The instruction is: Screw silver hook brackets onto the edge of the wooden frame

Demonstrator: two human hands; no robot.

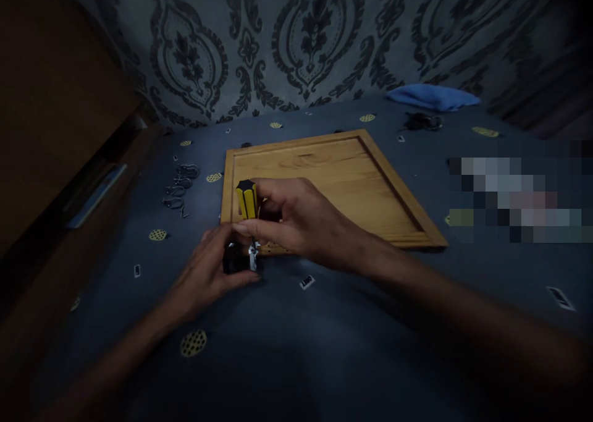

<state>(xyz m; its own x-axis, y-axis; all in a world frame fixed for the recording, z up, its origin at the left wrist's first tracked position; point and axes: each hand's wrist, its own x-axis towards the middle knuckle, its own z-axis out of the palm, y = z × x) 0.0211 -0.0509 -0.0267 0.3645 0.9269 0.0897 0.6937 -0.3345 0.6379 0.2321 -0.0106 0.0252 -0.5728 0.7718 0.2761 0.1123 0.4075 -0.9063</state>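
Note:
My right hand is closed round the handle of a yellow and black screwdriver, which stands nearly upright. The shaft points down at a shiny metal hinge by the near left corner of a framed wooden cabinet door. My left hand curls around the hinge, thumb on the near side and fingers on the far side, close to the right fingertips. The screwdriver's tip and part of the hinge are hard to make out in the dim light.
The door lies flat on dark blue patterned cloth. Left of it sit several small dark metal pieces. At the back right are a blue cloth and a dark object. Wooden furniture borders the left side.

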